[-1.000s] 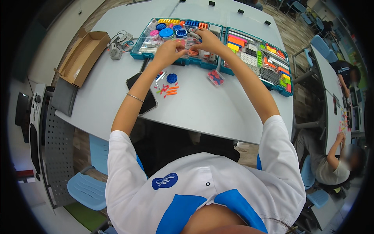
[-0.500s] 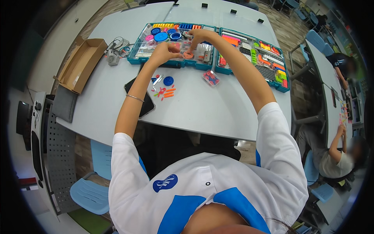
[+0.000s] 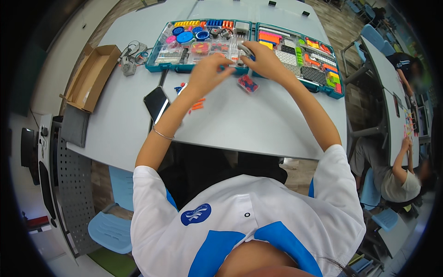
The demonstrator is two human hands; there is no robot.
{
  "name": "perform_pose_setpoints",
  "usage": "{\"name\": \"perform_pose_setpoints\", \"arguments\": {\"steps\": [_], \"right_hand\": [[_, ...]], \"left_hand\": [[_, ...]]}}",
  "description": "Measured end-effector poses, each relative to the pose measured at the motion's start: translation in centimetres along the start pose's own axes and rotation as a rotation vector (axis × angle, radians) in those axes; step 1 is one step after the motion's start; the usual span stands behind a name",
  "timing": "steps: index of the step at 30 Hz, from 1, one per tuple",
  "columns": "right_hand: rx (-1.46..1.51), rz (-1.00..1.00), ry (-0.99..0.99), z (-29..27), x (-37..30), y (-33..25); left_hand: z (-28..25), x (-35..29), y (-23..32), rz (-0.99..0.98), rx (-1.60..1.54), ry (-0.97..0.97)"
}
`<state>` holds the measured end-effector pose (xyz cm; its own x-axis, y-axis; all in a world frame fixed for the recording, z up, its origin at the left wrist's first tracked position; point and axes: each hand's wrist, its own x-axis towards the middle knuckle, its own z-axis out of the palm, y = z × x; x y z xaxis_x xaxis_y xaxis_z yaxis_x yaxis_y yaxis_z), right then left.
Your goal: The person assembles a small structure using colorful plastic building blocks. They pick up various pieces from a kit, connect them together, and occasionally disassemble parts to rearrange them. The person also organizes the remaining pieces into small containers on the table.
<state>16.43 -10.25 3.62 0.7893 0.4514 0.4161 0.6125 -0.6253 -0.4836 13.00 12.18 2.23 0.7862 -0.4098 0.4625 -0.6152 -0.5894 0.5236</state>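
My right hand [image 3: 264, 61] is closed on a small light-grey and dark part [image 3: 245, 49] at the front right of the left half of the teal kit case [image 3: 162, 68]. Its exact kind is too small to tell. My left hand [image 3: 208, 73] hovers in front of the same half, thumb and fingers apart, with nothing visible between them. Blue wheels [image 3: 185, 37] and clear boxes of small parts [image 3: 200, 47] fill that half. A clear box of red and blue pieces [image 3: 248, 84] lies on the table below my right hand. Orange pegs [image 3: 197, 105] lie partly hidden behind my left forearm.
A black phone [image 3: 156, 103] lies beside my left forearm. Further left are a grey adapter with cables [image 3: 128, 67] and an open cardboard box [image 3: 94, 76]. The case's right half [image 3: 340, 95] holds colourful beams and plates. People sit at another table [image 3: 389, 115] to the right.
Both hands have come out of the case's left half, the left hand moving nearer to me. My right hand has shifted right and now grips the grey part.
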Motion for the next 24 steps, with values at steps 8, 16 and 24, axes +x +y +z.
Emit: {"name": "perform_pose_setpoints", "arguments": {"steps": [8,16,24], "right_hand": [[0.066,0.062,0.209,0.3,-12.3,-1.2],[0.134,0.114,0.246,-0.5,-12.6,0.0],[0.120,0.134,0.152,-0.6,-13.1,-1.1]], "left_hand": [[7.7,-2.3,4.7,0.022,0.239,0.012],[6.8,-3.5,3.4,-0.025,-0.071,-0.055],[6.7,-3.7,4.4,0.013,0.112,-0.002]]}}
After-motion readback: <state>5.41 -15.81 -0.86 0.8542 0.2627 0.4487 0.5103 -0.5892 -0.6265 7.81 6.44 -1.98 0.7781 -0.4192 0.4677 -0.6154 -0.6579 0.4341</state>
